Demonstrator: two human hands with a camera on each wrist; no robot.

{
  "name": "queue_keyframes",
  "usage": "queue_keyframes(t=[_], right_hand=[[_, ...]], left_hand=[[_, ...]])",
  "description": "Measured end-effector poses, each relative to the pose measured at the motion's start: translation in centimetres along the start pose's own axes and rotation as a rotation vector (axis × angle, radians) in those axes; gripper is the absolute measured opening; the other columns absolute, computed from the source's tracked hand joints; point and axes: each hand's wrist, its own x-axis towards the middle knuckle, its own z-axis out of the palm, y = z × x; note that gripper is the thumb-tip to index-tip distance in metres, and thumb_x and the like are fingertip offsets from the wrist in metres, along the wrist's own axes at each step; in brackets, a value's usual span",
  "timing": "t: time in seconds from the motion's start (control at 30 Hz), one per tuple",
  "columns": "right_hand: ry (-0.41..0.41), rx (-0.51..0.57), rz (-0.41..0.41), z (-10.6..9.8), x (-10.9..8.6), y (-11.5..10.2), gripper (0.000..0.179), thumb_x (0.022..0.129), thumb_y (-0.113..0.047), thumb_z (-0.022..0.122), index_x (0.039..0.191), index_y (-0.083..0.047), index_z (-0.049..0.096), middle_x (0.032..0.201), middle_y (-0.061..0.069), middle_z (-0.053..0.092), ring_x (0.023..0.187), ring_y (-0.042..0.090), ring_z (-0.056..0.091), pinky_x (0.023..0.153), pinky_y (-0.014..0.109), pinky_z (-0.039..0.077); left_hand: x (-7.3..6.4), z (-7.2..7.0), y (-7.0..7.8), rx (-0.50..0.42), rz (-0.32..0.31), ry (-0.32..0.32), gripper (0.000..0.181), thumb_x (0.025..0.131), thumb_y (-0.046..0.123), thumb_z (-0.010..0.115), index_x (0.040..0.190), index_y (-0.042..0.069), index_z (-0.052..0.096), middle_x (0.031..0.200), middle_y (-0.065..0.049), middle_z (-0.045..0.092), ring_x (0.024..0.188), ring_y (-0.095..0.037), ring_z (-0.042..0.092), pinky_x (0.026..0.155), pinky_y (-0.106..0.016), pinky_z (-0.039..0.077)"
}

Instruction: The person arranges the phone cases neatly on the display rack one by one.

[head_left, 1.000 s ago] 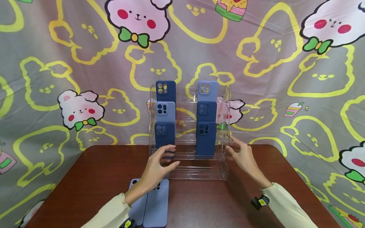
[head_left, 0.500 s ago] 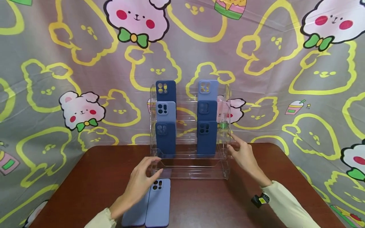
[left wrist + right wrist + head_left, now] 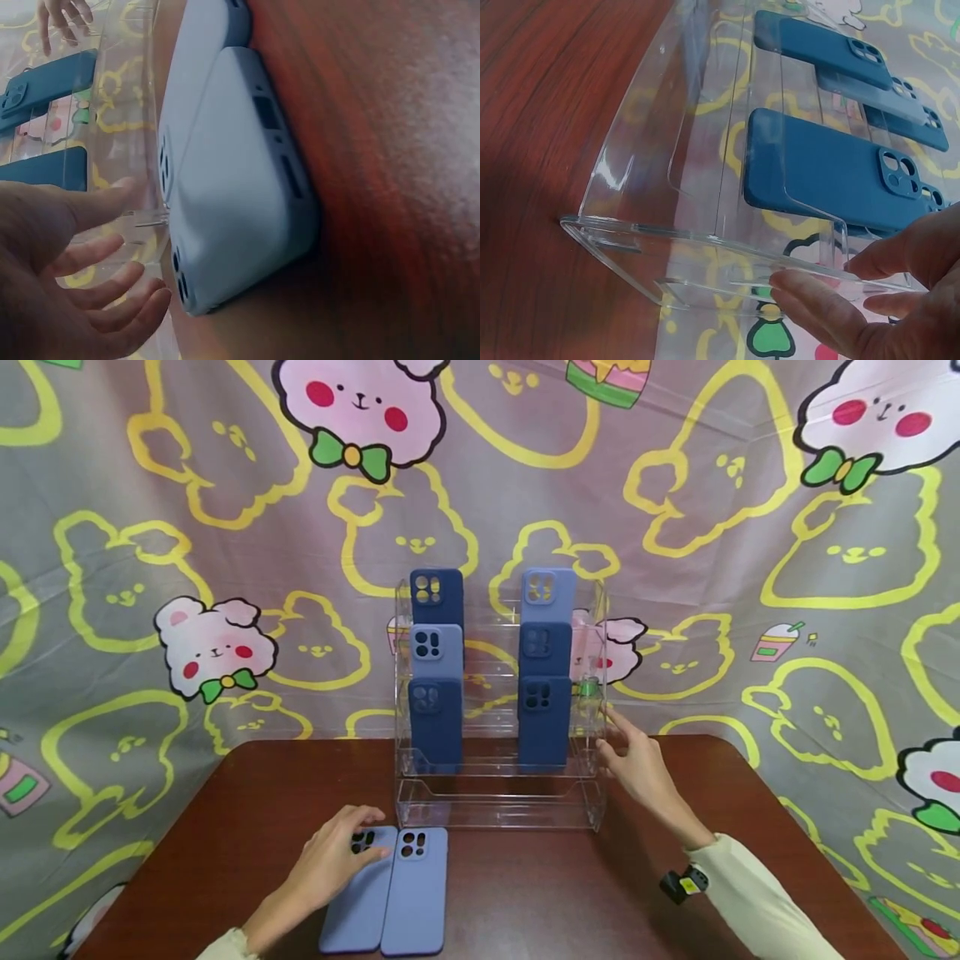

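Two light blue phone cases, a left one (image 3: 358, 910) and a right one (image 3: 415, 902), lie side by side on the table, camera cutouts toward the rack. My left hand (image 3: 322, 864) is over the upper end of the left case, thumb and fingers spread and loosely bent. In the left wrist view, nothing sits between that hand's (image 3: 82, 270) fingers and thumb. A clear acrylic tiered rack (image 3: 498, 816) stands behind the cases. My right hand (image 3: 641, 781) holds its right side panel, thumb and fingers on opposite faces in the right wrist view.
Several phone cases stand in two columns on the rack, including a dark blue one at lower left (image 3: 437, 727) and another at lower right (image 3: 543, 727). The rack's lowest tier holds no case. A patterned cloth (image 3: 675, 635) hangs behind the brown table (image 3: 525, 902).
My left hand has moved left and down, from in front of the rack to above the left light blue case. The right hand stays at the rack's side.
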Motion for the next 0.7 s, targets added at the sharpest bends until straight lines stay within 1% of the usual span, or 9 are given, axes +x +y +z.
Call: queue_keyframes(t=[0.13, 0.23, 0.3, 0.37, 0.43, 0.5, 0.57, 0.63, 0.7], right_hand=[[-0.006, -0.007, -0.005, 0.1, -0.1, 0.2, 0.062, 0.104, -0.003, 0.06, 0.162, -0.005, 0.039, 0.127, 0.033, 0.068, 0.075, 0.032, 0.076, 0.055, 0.022, 0.055], [0.003, 0.002, -0.011, 0.1, -0.1, 0.3, 0.061, 0.104, -0.002, 0.06, 0.161, -0.004, 0.04, 0.124, 0.033, 0.069, 0.073, 0.032, 0.075, 0.055, 0.022, 0.055], [0.006, 0.005, -0.017, 0.1, 0.0, 0.4, 0.06, 0.104, -0.002, 0.059, 0.161, -0.003, 0.04, 0.123, 0.033, 0.07, 0.071, 0.03, 0.074, 0.056, 0.021, 0.055], [0.007, 0.007, -0.021, 0.2, 0.0, 0.5, 0.06, 0.104, -0.001, 0.059, 0.161, -0.003, 0.041, 0.122, 0.033, 0.07, 0.071, 0.03, 0.074, 0.056, 0.02, 0.055], [0.005, 0.001, -0.027, 0.2, -0.1, 0.5, 0.059, 0.104, -0.002, 0.059, 0.16, -0.002, 0.041, 0.121, 0.032, 0.071, 0.07, 0.027, 0.074, 0.056, 0.021, 0.055], [0.006, -0.004, -0.029, 0.2, 0.0, 0.5, 0.059, 0.104, -0.002, 0.059, 0.16, -0.001, 0.041, 0.12, 0.032, 0.071, 0.069, 0.024, 0.073, 0.056, 0.021, 0.055], [0.006, -0.01, -0.03, 0.2, 0.0, 0.5, 0.059, 0.104, -0.003, 0.06, 0.16, -0.001, 0.041, 0.12, 0.031, 0.072, 0.068, 0.02, 0.073, 0.055, 0.022, 0.055], [0.008, -0.013, -0.03, 0.2, 0.0, 0.4, 0.059, 0.104, -0.004, 0.06, 0.159, -0.001, 0.042, 0.119, 0.031, 0.072, 0.067, 0.018, 0.072, 0.055, 0.022, 0.054], [0.009, -0.007, -0.029, 0.2, 0.1, 0.4, 0.058, 0.104, -0.004, 0.06, 0.159, -0.001, 0.042, 0.12, 0.031, 0.072, 0.068, 0.021, 0.073, 0.054, 0.022, 0.054]], left_hand=[[-0.3, 0.1, -0.5, 0.051, -0.034, -0.028, 0.05, 0.077, 0.027, 0.094, 0.12, 0.012, 0.072, 0.119, -0.008, 0.07, 0.112, -0.032, 0.069, 0.081, -0.058, 0.058], [-0.3, 0.2, -0.8, 0.093, -0.068, -0.06, 0.061, 0.075, 0.031, 0.095, 0.126, 0.01, 0.07, 0.123, -0.014, 0.067, 0.116, -0.037, 0.064, 0.083, -0.061, 0.056], [-0.1, 0.2, -1.1, 0.118, -0.093, -0.085, 0.067, 0.073, 0.034, 0.096, 0.129, 0.009, 0.068, 0.124, -0.017, 0.064, 0.116, -0.039, 0.061, 0.081, -0.061, 0.055], [0.0, 0.2, -1.5, 0.144, -0.121, -0.118, 0.076, 0.072, 0.039, 0.096, 0.134, 0.007, 0.065, 0.125, -0.021, 0.061, 0.116, -0.042, 0.059, 0.078, -0.061, 0.055], [0.3, 0.1, -1.9, 0.165, -0.16, -0.164, 0.087, 0.071, 0.045, 0.095, 0.14, 0.003, 0.061, 0.128, -0.027, 0.058, 0.116, -0.046, 0.057, 0.078, -0.063, 0.054], [0.6, 0.0, -2.3, 0.19, -0.2, -0.213, 0.099, 0.07, 0.052, 0.094, 0.143, -0.003, 0.056, 0.13, -0.033, 0.056, 0.117, -0.049, 0.056, 0.08, -0.066, 0.053], [0.9, -0.2, -2.5, 0.216, -0.225, -0.251, 0.103, 0.069, 0.056, 0.093, 0.14, -0.009, 0.055, 0.126, -0.034, 0.057, 0.113, -0.049, 0.059, 0.082, -0.067, 0.053], [1.2, -0.3, -2.7, 0.23, -0.233, -0.271, 0.1, 0.068, 0.056, 0.094, 0.129, -0.013, 0.057, 0.115, -0.03, 0.061, 0.105, -0.045, 0.062, 0.081, -0.065, 0.054], [1.6, -0.5, -2.9, 0.224, -0.231, -0.285, 0.092, 0.067, 0.052, 0.096, 0.118, -0.014, 0.058, 0.106, -0.025, 0.062, 0.097, -0.04, 0.063, 0.08, -0.063, 0.054]])
